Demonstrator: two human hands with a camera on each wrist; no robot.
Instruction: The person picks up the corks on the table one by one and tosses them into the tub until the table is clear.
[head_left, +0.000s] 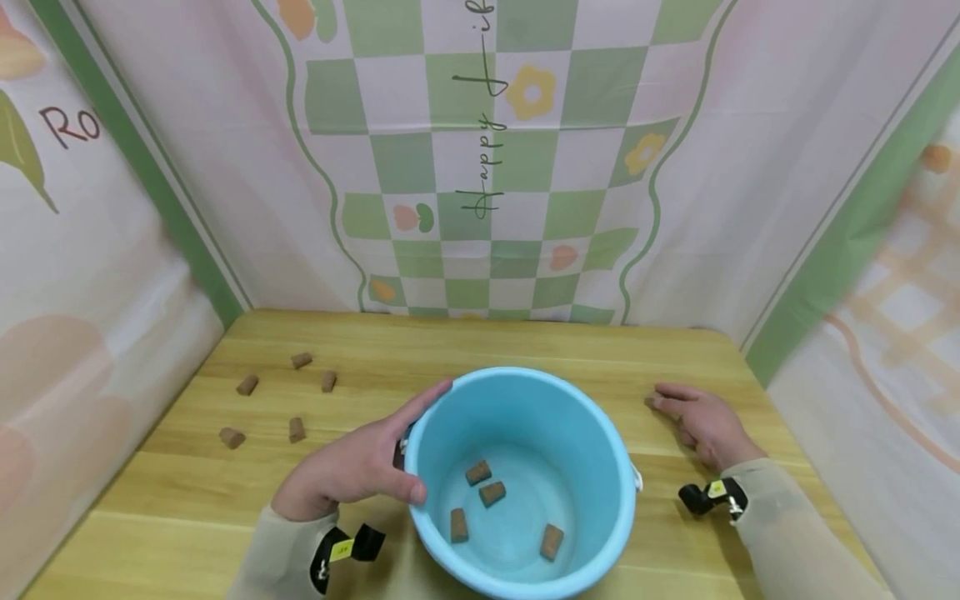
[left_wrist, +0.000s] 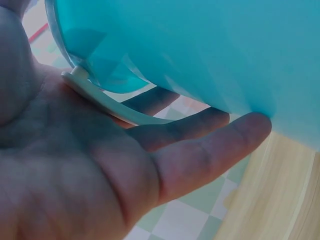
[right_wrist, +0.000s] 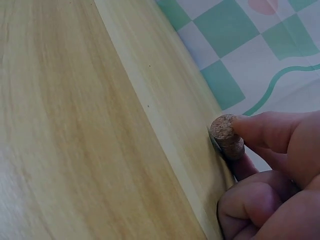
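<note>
Closest to me is the blue bucket (head_left: pixel 519 483), with four corks (head_left: pixel 491 493) already lying in its bottom. My left hand (head_left: pixel 352 467) is on the bucket's left side, fingers (left_wrist: pixel 200 160) mostly straight against the wall and thumb over the rim, just steadying it. Right of the bucket, my right hand (head_left: pixel 701 425) has its fingers pinching a cork (right_wrist: pixel 227 136) at the worktop (head_left: pixel 525 350) surface, so I'd say I'm mid-pickup. Next move needs a clean lift over the bucket rim. Five more corks (head_left: pixel 297 429) sit further off, left of the bucket.
</note>
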